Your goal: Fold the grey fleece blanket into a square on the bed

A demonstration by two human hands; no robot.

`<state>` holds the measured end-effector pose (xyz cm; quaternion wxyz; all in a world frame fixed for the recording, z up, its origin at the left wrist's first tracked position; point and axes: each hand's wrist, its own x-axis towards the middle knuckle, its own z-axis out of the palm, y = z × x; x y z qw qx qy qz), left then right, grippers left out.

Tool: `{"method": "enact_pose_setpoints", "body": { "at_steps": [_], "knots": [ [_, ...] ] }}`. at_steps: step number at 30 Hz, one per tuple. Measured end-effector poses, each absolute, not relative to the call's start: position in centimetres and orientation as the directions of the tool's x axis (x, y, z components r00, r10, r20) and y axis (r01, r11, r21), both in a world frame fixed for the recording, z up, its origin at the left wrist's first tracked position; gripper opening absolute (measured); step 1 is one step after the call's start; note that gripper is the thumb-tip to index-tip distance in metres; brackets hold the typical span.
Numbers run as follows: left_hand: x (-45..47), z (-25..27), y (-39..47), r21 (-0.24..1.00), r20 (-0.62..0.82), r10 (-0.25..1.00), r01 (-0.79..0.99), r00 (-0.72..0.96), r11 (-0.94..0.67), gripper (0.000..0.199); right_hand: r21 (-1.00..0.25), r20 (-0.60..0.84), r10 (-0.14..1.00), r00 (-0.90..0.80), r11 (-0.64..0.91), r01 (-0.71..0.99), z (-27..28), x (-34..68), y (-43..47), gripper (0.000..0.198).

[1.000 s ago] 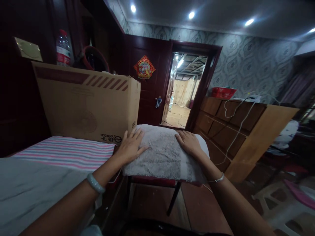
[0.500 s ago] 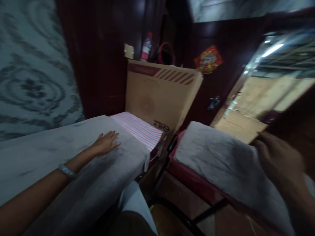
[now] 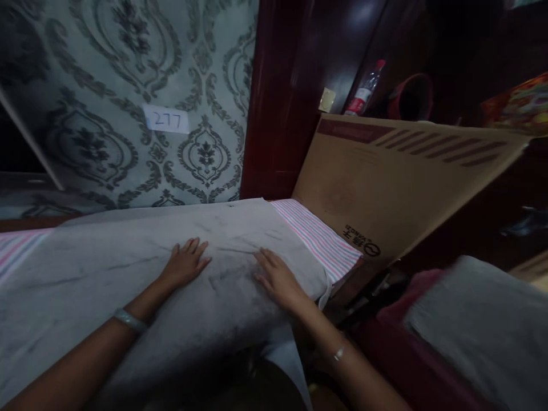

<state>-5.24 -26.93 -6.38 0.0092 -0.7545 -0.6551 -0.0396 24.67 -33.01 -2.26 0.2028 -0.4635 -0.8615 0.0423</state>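
Resting palm-down on a gray plush cloth (image 3: 231, 297), a person's left hand (image 3: 185, 267) and right hand (image 3: 279, 278) lie apart, with fingers extended and gripping nothing. The cloth covers most of a worktop (image 3: 25, 224) and hangs over its near edge; slight creases run across it beside both hands. Pink, white and blue striped fabric (image 3: 321, 237) shows from beneath at both ends. Beyond the right end stands a cardboard box (image 3: 385, 182), with a red-capped plastic bottle (image 3: 363, 94) above its top edge. At lower right, a second gray cloth (image 3: 483, 325) lies on a dark red seat (image 3: 398, 342), near the worktop. On the patterned wallpaper (image 3: 205, 154) behind, a paper label (image 3: 166, 119) reads 277.

Uneven pressure from the 2 palms could bunch the cloth into deeper folds, and a pull toward the body might drag its overhanging side farther down, shifting the stripes too.
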Motion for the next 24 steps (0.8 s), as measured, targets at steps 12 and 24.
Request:
{"method": "enact_pose_setpoints", "body": {
  "at_steps": [12, 24],
  "knots": [
    [-5.7, -7.2, -26.8, 0.103, 0.087, 0.984, 0.981, 0.154, -0.162, 0.061, -0.123, 0.236, 0.861, -0.450, 0.486, 0.865, -6.7, 21.5, -25.0, 0.050],
    [-5.9, -7.1, -27.2, 0.144, 0.172, 0.976, 0.977, 0.131, -0.156, 0.058, -0.015, 0.162, 0.984, -0.073, 0.077, 0.997, -9.6, 33.1, -18.8, 0.052]
  ]
}}
